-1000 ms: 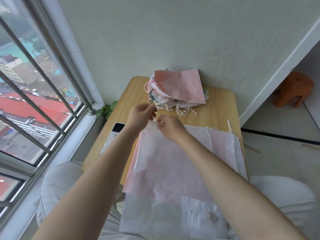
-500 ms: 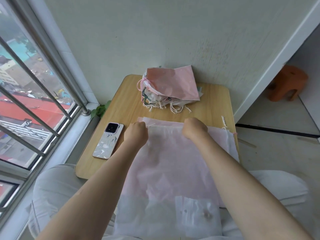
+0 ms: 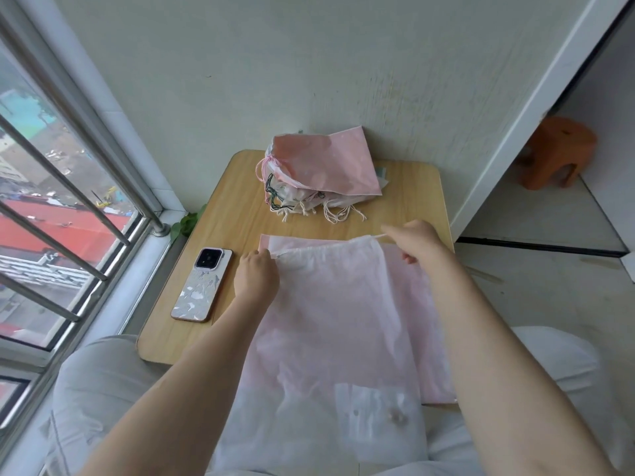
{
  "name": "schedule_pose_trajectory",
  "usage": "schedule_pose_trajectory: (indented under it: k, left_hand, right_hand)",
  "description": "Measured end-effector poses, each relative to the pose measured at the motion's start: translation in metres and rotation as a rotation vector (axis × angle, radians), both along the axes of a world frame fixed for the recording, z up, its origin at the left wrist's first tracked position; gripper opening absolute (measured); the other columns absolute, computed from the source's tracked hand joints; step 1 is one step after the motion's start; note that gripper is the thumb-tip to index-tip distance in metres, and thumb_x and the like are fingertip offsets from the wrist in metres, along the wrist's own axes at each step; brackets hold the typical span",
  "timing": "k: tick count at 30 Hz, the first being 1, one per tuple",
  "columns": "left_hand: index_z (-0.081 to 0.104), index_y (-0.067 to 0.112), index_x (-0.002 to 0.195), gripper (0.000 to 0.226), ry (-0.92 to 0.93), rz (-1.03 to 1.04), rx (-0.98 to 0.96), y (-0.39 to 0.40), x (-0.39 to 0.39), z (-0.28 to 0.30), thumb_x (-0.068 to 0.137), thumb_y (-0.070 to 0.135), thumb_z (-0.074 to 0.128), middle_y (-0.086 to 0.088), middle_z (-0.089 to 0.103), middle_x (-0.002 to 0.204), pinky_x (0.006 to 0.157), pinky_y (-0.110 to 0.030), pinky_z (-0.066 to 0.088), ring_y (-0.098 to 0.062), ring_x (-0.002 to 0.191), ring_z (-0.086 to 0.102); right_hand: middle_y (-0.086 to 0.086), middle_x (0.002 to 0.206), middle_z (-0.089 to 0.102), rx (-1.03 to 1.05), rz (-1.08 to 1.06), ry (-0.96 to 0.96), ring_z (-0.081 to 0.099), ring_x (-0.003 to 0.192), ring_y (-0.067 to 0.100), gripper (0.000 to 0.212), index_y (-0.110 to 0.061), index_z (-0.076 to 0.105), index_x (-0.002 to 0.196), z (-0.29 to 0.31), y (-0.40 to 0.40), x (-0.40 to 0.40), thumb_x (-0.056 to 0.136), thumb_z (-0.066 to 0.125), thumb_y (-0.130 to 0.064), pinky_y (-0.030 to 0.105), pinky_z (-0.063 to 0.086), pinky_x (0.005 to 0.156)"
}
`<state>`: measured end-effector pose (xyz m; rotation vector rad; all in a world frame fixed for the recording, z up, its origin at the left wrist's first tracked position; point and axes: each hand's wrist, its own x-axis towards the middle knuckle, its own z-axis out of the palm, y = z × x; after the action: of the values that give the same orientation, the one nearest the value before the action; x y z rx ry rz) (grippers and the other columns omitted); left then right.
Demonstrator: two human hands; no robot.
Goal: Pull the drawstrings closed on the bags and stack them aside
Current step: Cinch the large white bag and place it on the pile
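**Cords drawn apart, bag mouth starts to gather**

The hands have spread since a moment ago: the left hand [image 3: 256, 274] pinches the cord at the bag's 9 o'clock corner, the right hand [image 3: 417, 240] has pulled out toward 3 o'clock, fingers curled on the drawstring [image 3: 379, 236]. The hem now puckers, so the closing looks underway, not finished. The white bag [image 3: 330, 304] is thin, translucent, lying flat on pink bags [image 3: 412, 321] at the table's [image 3: 226, 214] near edge. The finished stack [image 3: 319, 170] waits at 12 o'clock.
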<state>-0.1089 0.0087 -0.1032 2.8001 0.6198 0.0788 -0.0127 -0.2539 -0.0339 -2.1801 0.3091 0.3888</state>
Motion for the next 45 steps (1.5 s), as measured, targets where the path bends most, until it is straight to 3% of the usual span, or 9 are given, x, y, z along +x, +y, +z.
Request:
schedule_pose_trajectory:
  k: [3,7,11,15,21,26,31,37,45]
  left_hand:
    - [0.058,0.001,0.103,0.023,-0.009,-0.003,-0.005,-0.001,0.000,0.000,0.100,0.013,0.038,-0.016,0.060,0.106,0.085,-0.034,0.039,-0.031,0.107,0.052]
    - [0.058,0.001,0.098,0.024,-0.034,0.020,-0.054,-0.003,-0.001,0.002,0.100,0.014,0.037,-0.015,0.060,0.102,0.079,-0.034,0.038,-0.031,0.103,0.052]
    - [0.061,0.001,0.099,0.029,-0.077,0.354,-0.583,0.009,0.011,0.012,0.097,0.021,0.040,-0.013,0.060,0.087,0.062,-0.032,0.037,-0.027,0.075,0.053]
    - [0.059,0.008,0.098,0.026,-0.258,0.646,-0.936,0.024,0.016,0.027,0.098,0.025,0.040,-0.005,0.051,0.075,0.066,-0.031,0.039,-0.024,0.066,0.048]
    - [0.049,0.009,0.090,0.019,-0.157,0.347,-0.200,0.040,-0.005,0.024,0.101,0.018,0.036,-0.007,0.050,0.077,0.055,-0.031,0.030,-0.029,0.072,0.047]
    - [0.055,0.006,0.067,0.034,-0.080,0.085,-0.008,0.033,-0.011,0.018,0.094,0.022,0.041,-0.011,0.059,0.072,0.051,-0.028,0.031,-0.031,0.066,0.054]
    - [0.038,0.013,0.051,0.048,0.008,0.172,-0.187,0.027,-0.009,0.028,0.086,0.043,0.050,-0.002,0.037,0.055,0.048,-0.023,0.022,-0.021,0.050,0.038]
    - [0.051,0.013,0.068,0.031,-0.170,0.595,-1.233,0.022,-0.006,0.043,0.080,0.034,0.070,0.000,0.044,0.062,0.051,-0.025,0.035,-0.016,0.051,0.042]
    - [0.048,0.020,0.069,0.026,-0.374,0.884,-1.428,0.041,-0.032,0.027,0.086,0.021,0.069,0.004,0.034,0.055,0.045,-0.020,0.023,-0.009,0.045,0.028]
  right_hand:
    - [0.005,0.063,0.047,0.694,-0.386,0.022,0.043,0.046,0.014,0.028,-0.013,0.048,0.065,0.002,-0.007,0.007,0.090,0.058,-0.018,0.022,0.029,0.044]
    - [-0.001,0.081,0.058,1.115,-0.456,0.046,0.060,0.080,0.017,0.030,-0.017,0.049,0.068,0.003,0.006,0.000,0.092,0.064,-0.029,0.032,0.046,0.073]
    - [0.007,0.074,0.058,1.477,-0.515,0.094,0.064,0.072,0.019,0.031,-0.013,0.043,0.073,-0.001,0.023,-0.004,0.099,0.055,-0.026,0.035,0.056,0.080]
    - [-0.005,0.048,0.027,1.252,-0.467,0.145,0.023,0.037,0.009,0.037,-0.018,0.035,0.068,-0.001,0.028,-0.002,0.101,0.048,-0.026,0.021,0.022,0.037]
    - [0.002,0.061,0.034,-0.110,-0.118,-0.270,0.030,0.057,0.024,0.027,-0.013,0.031,0.065,-0.015,0.017,-0.003,0.088,0.045,-0.012,0.028,0.020,0.050]
    - [0.004,0.067,0.047,-0.450,0.193,-0.408,0.043,0.062,0.028,0.015,-0.012,0.043,0.077,-0.024,0.019,-0.008,0.091,0.047,-0.017,0.028,0.024,0.048]
    - [0.003,0.056,0.034,-0.490,0.429,-0.294,0.037,0.060,0.026,0.034,-0.014,0.034,0.056,-0.031,0.025,-0.015,0.085,0.050,-0.022,0.029,0.022,0.048]
    - [0.004,0.055,0.036,-0.409,0.376,-0.195,0.040,0.056,0.023,0.048,-0.010,0.037,0.054,-0.030,0.031,-0.023,0.094,0.048,-0.035,0.028,0.026,0.047]
    - [-0.001,0.061,0.043,0.196,-0.165,0.006,0.040,0.056,0.017,0.033,-0.015,0.050,0.064,-0.027,0.001,-0.031,0.081,0.068,-0.038,0.029,0.032,0.056]
